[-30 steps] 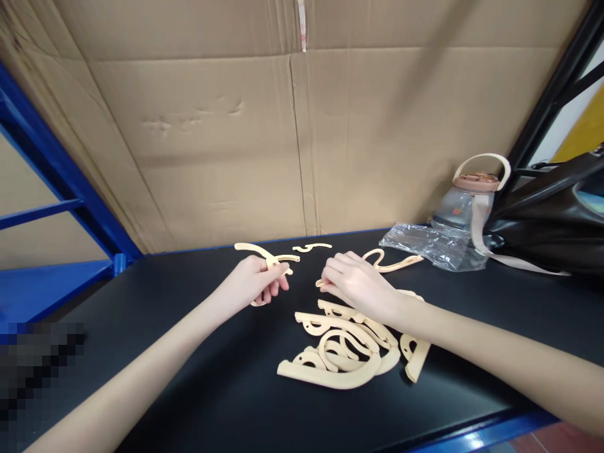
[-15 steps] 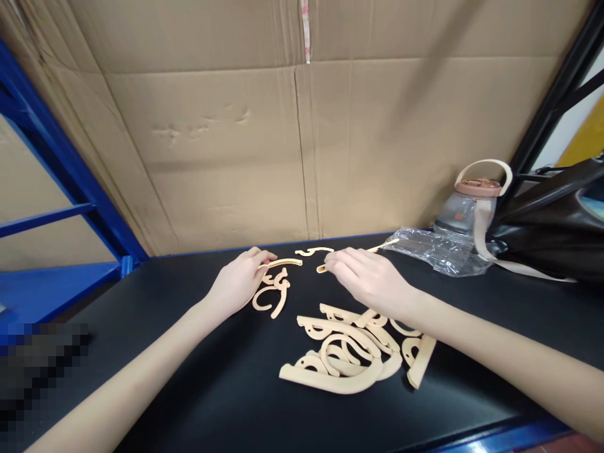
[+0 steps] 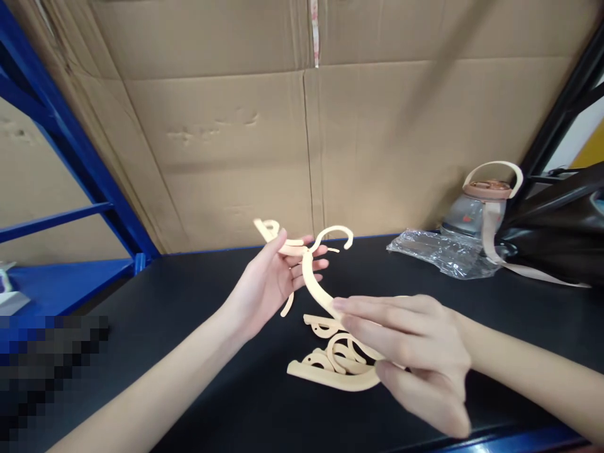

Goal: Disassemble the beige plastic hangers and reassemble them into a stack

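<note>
A cream plastic folding hanger (image 3: 313,280) is raised above the black tabletop, its hook upright and its two arms spread apart. My left hand (image 3: 268,283) holds it near the centre, thumb over one arm and fingers behind the joint. My right hand (image 3: 415,352) grips the nearer arm, fingertips against its lower part; the arm's end is hidden behind the fingers. Below and partly behind my right hand lies a pile of similar folding hangers (image 3: 330,379), several overlapping. Another cream piece (image 3: 287,306) shows on the table beneath my left hand.
The black tabletop (image 3: 198,377) has a cardboard wall (image 3: 236,138) behind it. A crumpled clear plastic bag (image 3: 438,251) lies at the back right, beside a bottle (image 3: 472,211) with a strap. A black bag (image 3: 557,220) stands farther right. Blue frame bars (image 3: 70,157) rise at left.
Both hands were apart over the far table, near separate hanger pieces. Now they hold one hanger with spread arms between them, and my right hand is nearer and lower.
</note>
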Demonstrator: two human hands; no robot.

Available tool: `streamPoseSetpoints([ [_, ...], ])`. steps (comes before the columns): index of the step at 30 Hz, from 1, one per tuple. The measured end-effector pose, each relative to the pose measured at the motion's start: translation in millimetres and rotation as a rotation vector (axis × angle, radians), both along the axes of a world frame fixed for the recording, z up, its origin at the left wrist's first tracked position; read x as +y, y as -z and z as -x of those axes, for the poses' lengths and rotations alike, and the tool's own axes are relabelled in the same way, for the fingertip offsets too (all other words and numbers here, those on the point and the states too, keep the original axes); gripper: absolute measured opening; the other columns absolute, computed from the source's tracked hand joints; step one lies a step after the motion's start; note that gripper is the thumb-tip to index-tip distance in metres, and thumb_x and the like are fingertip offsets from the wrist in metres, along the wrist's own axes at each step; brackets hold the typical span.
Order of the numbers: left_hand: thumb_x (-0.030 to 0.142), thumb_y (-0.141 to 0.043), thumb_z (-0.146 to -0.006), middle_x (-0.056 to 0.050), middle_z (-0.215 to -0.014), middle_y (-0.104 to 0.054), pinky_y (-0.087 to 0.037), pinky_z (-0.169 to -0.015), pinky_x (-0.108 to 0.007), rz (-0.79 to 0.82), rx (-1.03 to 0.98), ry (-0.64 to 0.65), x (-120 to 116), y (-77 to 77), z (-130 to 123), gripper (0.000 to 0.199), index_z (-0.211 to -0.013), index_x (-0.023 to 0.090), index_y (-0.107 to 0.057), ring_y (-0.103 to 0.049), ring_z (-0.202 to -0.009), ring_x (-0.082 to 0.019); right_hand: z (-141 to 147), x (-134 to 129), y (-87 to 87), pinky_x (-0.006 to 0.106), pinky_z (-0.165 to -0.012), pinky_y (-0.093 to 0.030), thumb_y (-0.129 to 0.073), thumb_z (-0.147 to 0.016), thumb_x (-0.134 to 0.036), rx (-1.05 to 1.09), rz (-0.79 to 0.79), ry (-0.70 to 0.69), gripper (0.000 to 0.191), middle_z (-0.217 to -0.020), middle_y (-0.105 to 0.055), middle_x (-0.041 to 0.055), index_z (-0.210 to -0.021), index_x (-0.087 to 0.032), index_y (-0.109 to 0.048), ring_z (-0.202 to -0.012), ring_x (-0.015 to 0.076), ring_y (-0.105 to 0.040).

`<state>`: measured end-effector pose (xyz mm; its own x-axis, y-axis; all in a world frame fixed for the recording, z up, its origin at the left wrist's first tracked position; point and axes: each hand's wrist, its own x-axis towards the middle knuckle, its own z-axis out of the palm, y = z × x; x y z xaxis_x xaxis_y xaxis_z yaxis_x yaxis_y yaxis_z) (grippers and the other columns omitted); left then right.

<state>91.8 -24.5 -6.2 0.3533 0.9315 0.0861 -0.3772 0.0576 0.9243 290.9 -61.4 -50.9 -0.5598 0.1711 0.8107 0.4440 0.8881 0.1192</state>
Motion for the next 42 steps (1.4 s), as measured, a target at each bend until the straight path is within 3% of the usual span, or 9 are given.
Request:
streamPoseSetpoints([
  [3, 0.026, -0.049, -0.092, -0.007, -0.092, -0.072, -0.054, -0.078, -0.025, -0.057, 0.007, -0.129, 8, 2.6, 7, 0.02, -0.1, 0.014, -0.063, -0.068, -0.079, -0.014, 4, 17, -4.1, 0.032, -0.078, -0.057, -0.057, -0.079, -0.023, -0.106, -0.574, -0.285, 0.006, -0.075, -0.068, 0.0023, -0.074, -0.022, -0.06, -0.087, 0.0207, -0.067],
  [9, 0.027, -0.059, -0.087, -0.005, -0.083, -0.072, -0.055, -0.066, -0.02, -0.153, 0.18, -0.243, 17, 4.1, 19, 0.016, -0.098, 0.016, -0.059, -0.069, -0.073, -0.014, -5, 29, -16.2, 0.031, -0.071, -0.053, -0.042, -0.09, -0.051, -0.037, -0.512, -0.251, 0.037, -0.075, -0.064, 0.0035, -0.082, -0.019, -0.06, -0.076, 0.0173, -0.063],
  [14, 0.031, -0.059, -0.087, -0.005, -0.074, -0.072, -0.056, -0.059, -0.023, -0.153, 0.42, 0.0, 2, -2.8, 14, 0.027, -0.11, 0.016, -0.054, -0.07, -0.066, -0.017, -16, 34, -34.0, 0.029, -0.063, -0.045, -0.044, -0.094, -0.036, 0.488, 0.253, 0.02, 0.024, -0.071, -0.056, 0.0003, -0.079, -0.021, -0.055, -0.067, 0.0142, -0.056],
  [18, 0.026, -0.058, -0.087, -0.006, -0.074, -0.072, -0.054, -0.052, -0.021, -0.107, 0.523, 0.292, -10, -3.6, 4, 0.035, -0.12, 0.017, -0.049, -0.069, -0.058, -0.016, -9, 44, -34.5, 0.025, -0.062, -0.045, -0.049, -0.09, -0.043, 0.353, 0.94, -0.078, 0.032, -0.071, -0.059, 0.0002, -0.077, -0.017, -0.06, -0.066, 0.012, -0.056],
  [22, 0.027, -0.058, -0.087, -0.004, -0.076, -0.071, -0.053, -0.049, -0.02, -0.113, 0.598, 0.401, -10, -3.0, 3, 0.041, -0.126, 0.021, -0.047, -0.069, -0.058, -0.016, -3, 48, -30.8, 0.024, -0.063, -0.047, -0.056, -0.086, -0.039, 0.328, 1.17, -0.234, 0.026, -0.074, -0.062, 0.0011, -0.079, -0.015, -0.066, -0.066, 0.011, -0.056],
  [29, 0.029, -0.053, -0.087, -0.007, -0.091, -0.07, -0.052, -0.047, -0.023, -0.119, 0.753, 0.35, 0, -14.9, 21, 0.049, -0.134, 0.024, -0.038, -0.068, -0.057, -0.017, -26, 64, -40.4, 0.024, -0.062, -0.048, -0.053, -0.083, -0.024, 0.378, 1.392, -0.11, 0.013, -0.074, -0.065, 0.0033, -0.082, -0.014, -0.061, -0.062, 0.0107, -0.061],
  [34, 0.029, -0.04, -0.092, -0.005, -0.103, -0.067, -0.053, -0.076, -0.034, -0.599, 1.24, 0.022, 7, -12.7, 30, 0.034, -0.123, 0.025, -0.053, -0.065, -0.086, -0.02, -24, 63, -32.8, 0.015, -0.036, -0.032, -0.046, -0.088, -0.026, 0.225, 1.444, -0.171, 0.011, -0.061, -0.053, -0.0043, -0.09, -0.016, -0.052, -0.04, 0.0037, -0.038],
  [37, 0.019, -0.035, -0.091, -0.008, -0.112, -0.063, -0.046, -0.09, -0.041, -0.984, 1.483, -0.198, 7, -3.1, 26, 0.036, -0.119, 0.019, -0.056, -0.059, -0.102, -0.024, -13, 53, -24.8, 0.015, -0.036, -0.036, -0.045, -0.091, -0.031, 0.164, 1.511, -0.168, 0.016, -0.062, -0.053, -0.004, -0.091, -0.017, -0.051, -0.041, 0.0044, -0.042],
  [42, 0.011, -0.037, -0.09, -0.009, -0.1, -0.064, -0.047, -0.084, -0.04, -1.47, 1.643, -0.193, -6, 11.1, 8, 0.031, -0.114, 0.014, -0.057, -0.059, -0.095, -0.024, -4, 47, -9.5, 0.016, -0.039, -0.041, -0.047, -0.092, -0.036, 0.245, 1.48, -0.277, 0.019, -0.076, -0.061, 0.0005, -0.094, -0.017, -0.05, -0.05, 0.0069, -0.053],
])
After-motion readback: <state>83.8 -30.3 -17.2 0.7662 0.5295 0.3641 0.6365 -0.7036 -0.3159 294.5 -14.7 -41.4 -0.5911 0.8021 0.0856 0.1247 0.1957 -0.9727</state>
